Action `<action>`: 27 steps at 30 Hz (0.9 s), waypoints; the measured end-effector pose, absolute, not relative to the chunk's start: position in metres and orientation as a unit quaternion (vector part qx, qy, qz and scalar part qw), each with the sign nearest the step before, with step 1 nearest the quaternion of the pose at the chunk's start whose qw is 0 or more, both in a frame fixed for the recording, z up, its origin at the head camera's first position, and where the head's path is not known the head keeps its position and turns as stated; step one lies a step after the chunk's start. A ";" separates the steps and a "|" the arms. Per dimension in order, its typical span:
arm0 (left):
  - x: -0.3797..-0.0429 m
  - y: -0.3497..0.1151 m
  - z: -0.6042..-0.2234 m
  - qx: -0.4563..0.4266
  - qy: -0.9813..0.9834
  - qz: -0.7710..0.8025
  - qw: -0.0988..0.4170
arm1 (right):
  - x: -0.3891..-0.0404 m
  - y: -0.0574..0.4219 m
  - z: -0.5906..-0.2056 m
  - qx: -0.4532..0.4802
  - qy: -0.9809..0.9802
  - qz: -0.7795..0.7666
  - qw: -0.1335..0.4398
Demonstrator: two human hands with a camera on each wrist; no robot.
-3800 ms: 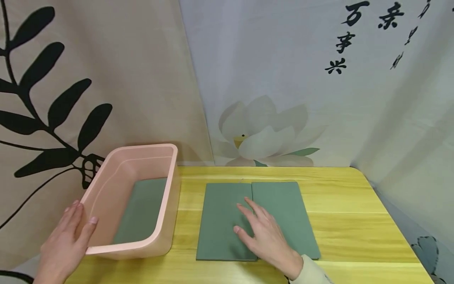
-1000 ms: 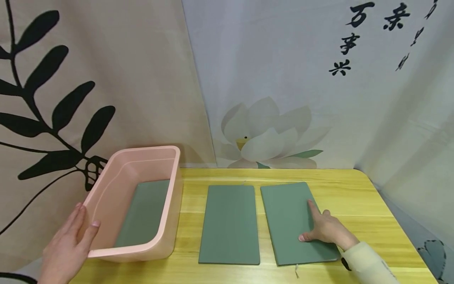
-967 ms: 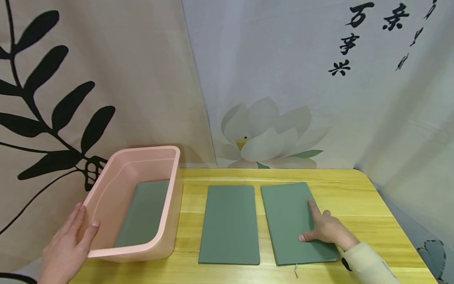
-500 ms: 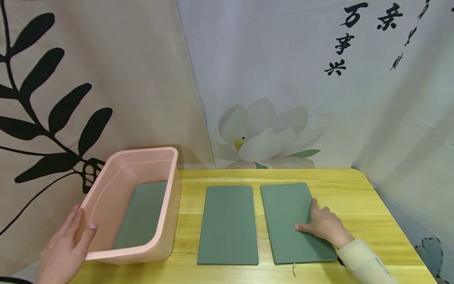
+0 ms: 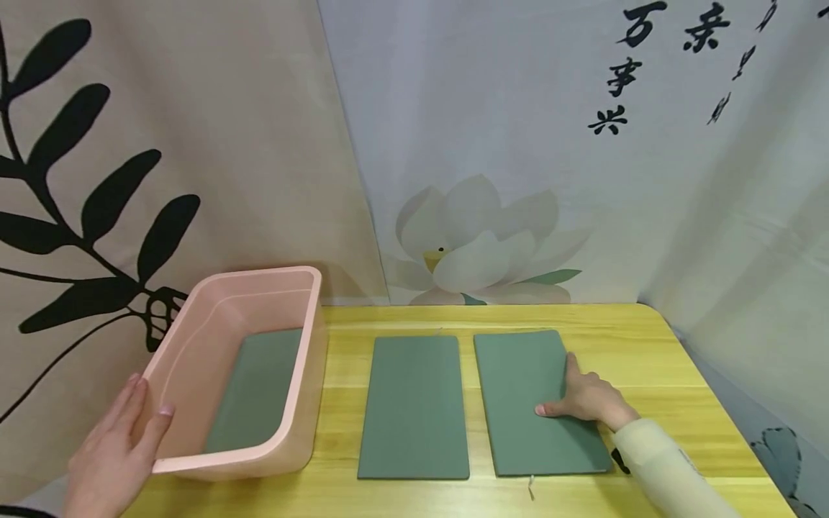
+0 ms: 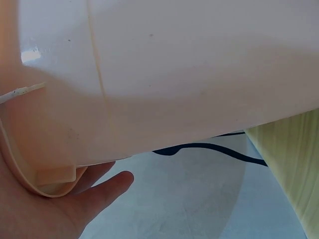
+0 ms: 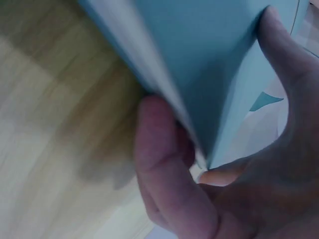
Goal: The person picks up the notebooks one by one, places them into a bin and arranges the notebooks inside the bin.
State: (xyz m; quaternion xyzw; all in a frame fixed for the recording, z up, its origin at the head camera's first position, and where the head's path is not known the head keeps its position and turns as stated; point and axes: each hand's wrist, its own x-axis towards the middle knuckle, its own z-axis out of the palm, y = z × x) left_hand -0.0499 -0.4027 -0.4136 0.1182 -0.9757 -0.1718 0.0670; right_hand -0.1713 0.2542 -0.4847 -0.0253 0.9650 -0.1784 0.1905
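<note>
My left hand holds the near left corner of a pink plastic bin, thumb over the rim and fingers along the outside. In the left wrist view the bin's wall fills most of the picture. A green notebook lies inside the bin. On the table, my right hand grips the right edge of another green notebook. In the right wrist view its thumb presses the cover while curled fingers meet the page edge. A third green notebook lies flat between bin and right notebook.
The yellow wooden table ends at a slanted right edge. Behind it hangs a printed cloth backdrop, with another cloth at the left. A dark cord shows at the lower left corner.
The right hand has gone from above the two adjoining notebooks to the right one, which now lies apart and slightly turned. Lately the hand crept up its edge. Left hand stays on the bin.
</note>
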 end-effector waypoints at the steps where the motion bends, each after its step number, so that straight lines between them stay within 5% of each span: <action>1: -0.050 -0.402 -0.413 0.121 -0.976 -0.172 0.063 | -0.171 0.255 -0.485 -0.025 0.965 -0.181 0.189; 27: -0.049 -0.400 -0.414 0.123 -0.978 -0.156 0.066 | -0.149 0.266 -0.501 -0.100 0.940 -0.319 0.072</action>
